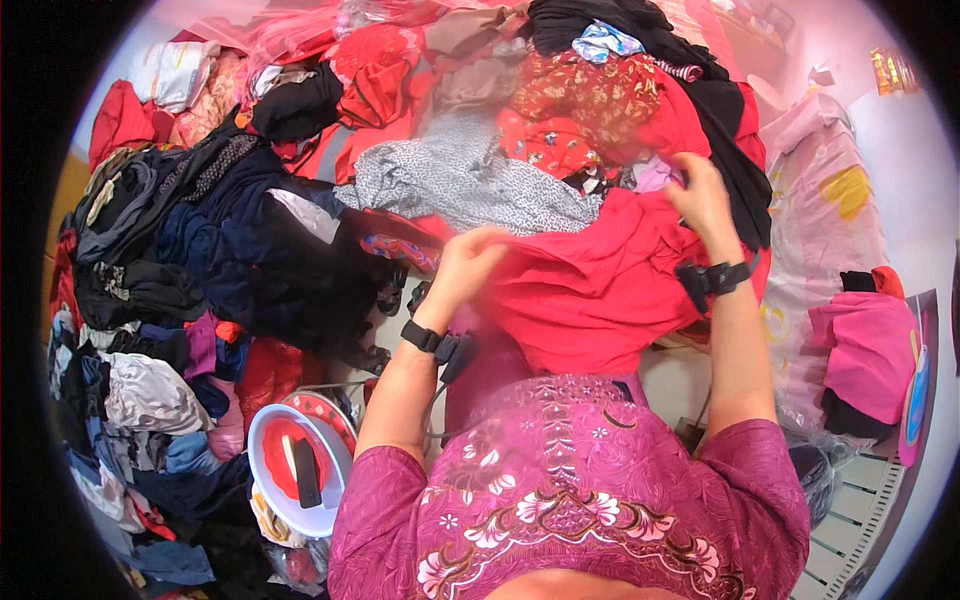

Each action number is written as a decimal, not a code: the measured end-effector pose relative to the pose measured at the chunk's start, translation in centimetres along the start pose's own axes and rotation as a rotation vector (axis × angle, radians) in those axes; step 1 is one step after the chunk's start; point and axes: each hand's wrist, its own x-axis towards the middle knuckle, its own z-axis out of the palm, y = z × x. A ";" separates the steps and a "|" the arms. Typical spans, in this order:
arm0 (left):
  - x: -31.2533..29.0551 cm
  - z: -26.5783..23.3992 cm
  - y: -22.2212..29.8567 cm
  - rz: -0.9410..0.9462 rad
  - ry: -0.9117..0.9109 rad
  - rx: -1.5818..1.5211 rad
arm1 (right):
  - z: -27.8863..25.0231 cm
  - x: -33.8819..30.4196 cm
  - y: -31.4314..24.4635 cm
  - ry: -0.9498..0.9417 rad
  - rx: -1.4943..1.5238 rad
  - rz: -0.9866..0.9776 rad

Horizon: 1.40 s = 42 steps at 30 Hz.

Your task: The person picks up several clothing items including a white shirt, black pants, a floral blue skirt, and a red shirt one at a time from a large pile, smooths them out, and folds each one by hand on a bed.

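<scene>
A plain red cloth garment is stretched out in front of my body between my two hands. My left hand is closed on its left edge, with the fingertips slightly blurred. Farther right and higher, my right hand has its fingers curled at the garment's upper right edge, beside a small lilac cloth. Just beyond the red garment lies a grey-and-white patterned cloth. A red cloth with a gold print is heaped behind it. Each wrist wears a dark strapped device.
Dark clothes are piled high at the left, with mixed clothes below them. A pale blue basin holding a red item and a dark object stands at lower left. Pink and black cloths hang over a pink-covered surface at right.
</scene>
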 end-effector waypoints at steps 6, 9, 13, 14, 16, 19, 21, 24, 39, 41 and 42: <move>0.4 0.5 1.1 0.018 -0.002 0.004 | 8.0 -7.0 -7.0 -0.398 0.202 -0.139; 0.0 0.7 2.1 0.016 0.034 -0.039 | 10.7 -8.2 -7.6 -0.291 0.073 0.005; 0.2 -0.9 3.5 0.075 0.091 0.079 | 9.2 -6.2 -2.0 0.005 0.297 0.208; 0.4 -1.7 3.4 0.124 0.091 0.057 | 7.0 -4.7 -1.5 -0.013 0.394 0.254; 0.8 -2.6 5.7 0.117 0.101 0.204 | 0.3 -1.7 -2.5 0.047 0.508 0.101; 1.9 -2.5 7.7 0.293 0.172 0.334 | -7.1 2.2 -5.8 0.073 0.822 0.014; 2.6 -2.5 10.0 0.384 0.230 0.403 | -11.7 4.0 -8.4 0.045 0.768 -0.090; 4.4 -3.6 10.8 0.359 0.272 0.289 | -16.2 6.4 -10.5 -0.058 0.651 -0.223; 5.0 -12.3 18.0 0.569 0.304 0.438 | -25.9 7.5 -14.7 -0.519 0.291 -0.114; 4.7 -12.8 20.8 0.635 0.374 0.114 | -26.7 6.9 -14.2 -0.665 0.155 -0.041; 4.7 -12.7 22.0 0.689 0.389 0.033 | -27.4 6.7 -14.0 -0.692 0.096 -0.037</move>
